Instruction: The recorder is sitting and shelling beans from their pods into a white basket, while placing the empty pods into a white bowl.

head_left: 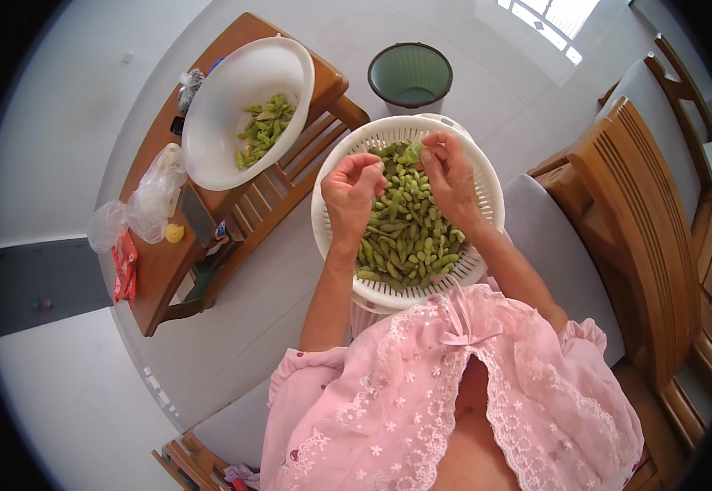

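A white slotted basket (493, 188) in front of my body holds a heap of green soybean pods (397, 243) and loose shelled beans (411, 192). Both my hands are over it. My left hand (352, 192) is closed, thumb pressed to the bent fingers; whatever may be in that pinch is too small to make out. Across from it, my right hand (452, 173) pinches thumb and fingers together at a light-green pod (411, 154) near the basket's far side. A gap separates the two hands.
Beyond the basket stands a dark-rimmed green bin (409, 75). On the wooden table (159, 278) at left, a large white basin (208, 135) contains green pods, beside plastic bags (151, 192) and a red packet (124, 266). Wooden chairs (646, 213) flank my right.
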Motion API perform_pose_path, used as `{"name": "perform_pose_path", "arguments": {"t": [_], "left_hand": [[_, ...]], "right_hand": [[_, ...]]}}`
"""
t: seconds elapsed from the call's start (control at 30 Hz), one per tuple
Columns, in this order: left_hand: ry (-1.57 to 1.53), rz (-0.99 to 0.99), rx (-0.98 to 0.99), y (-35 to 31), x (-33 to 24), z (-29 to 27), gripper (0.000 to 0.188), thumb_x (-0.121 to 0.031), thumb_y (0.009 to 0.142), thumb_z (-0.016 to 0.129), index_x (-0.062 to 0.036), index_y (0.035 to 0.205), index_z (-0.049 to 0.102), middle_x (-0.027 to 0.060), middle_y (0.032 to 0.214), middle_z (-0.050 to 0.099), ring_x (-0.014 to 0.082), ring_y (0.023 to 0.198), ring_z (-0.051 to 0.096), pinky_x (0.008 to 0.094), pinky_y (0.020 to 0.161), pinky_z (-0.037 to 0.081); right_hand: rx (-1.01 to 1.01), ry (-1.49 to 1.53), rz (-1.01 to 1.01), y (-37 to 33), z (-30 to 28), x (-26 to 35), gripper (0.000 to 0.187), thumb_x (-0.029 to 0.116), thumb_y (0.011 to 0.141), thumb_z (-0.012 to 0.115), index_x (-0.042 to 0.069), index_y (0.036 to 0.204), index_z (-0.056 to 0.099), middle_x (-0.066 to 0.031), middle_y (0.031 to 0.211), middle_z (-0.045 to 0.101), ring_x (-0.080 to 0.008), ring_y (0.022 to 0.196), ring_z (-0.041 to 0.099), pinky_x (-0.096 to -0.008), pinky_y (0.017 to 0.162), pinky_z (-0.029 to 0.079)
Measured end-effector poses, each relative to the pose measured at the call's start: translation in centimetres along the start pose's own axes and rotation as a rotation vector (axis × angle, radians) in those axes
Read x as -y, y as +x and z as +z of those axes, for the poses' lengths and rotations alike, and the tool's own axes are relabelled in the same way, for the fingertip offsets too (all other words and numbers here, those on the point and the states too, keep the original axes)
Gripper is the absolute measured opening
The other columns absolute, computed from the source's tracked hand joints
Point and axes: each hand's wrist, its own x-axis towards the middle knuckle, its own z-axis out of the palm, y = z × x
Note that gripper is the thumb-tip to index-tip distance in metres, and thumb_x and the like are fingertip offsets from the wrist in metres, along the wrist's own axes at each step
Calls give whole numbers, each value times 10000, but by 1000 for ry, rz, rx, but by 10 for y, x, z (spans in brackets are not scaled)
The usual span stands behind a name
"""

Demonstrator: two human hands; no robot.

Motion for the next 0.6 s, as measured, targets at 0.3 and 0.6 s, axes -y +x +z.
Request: {"name": "perform_pose_path", "arguments": {"t": [0.3,0.6], "left_hand": [[223,69,86,-4,-5,5,181,34,722,462,34,807,622,89,795,636,92,675,579,207,646,470],[-115,-114,87,0,0,1,164,-123,816,562,16,903,563,29,619,556,70,463,484,183,400,380]], "right_hand": [[1,56,27,4,-1,1,103,71,885,421,45,962,484,-1,788,524,-66,705,518,-200,653,437],[78,19,8,-1,6,2,176,108,889,409,36,1035,476,-10,750,545,-64,620,446,-198,592,399]]}}
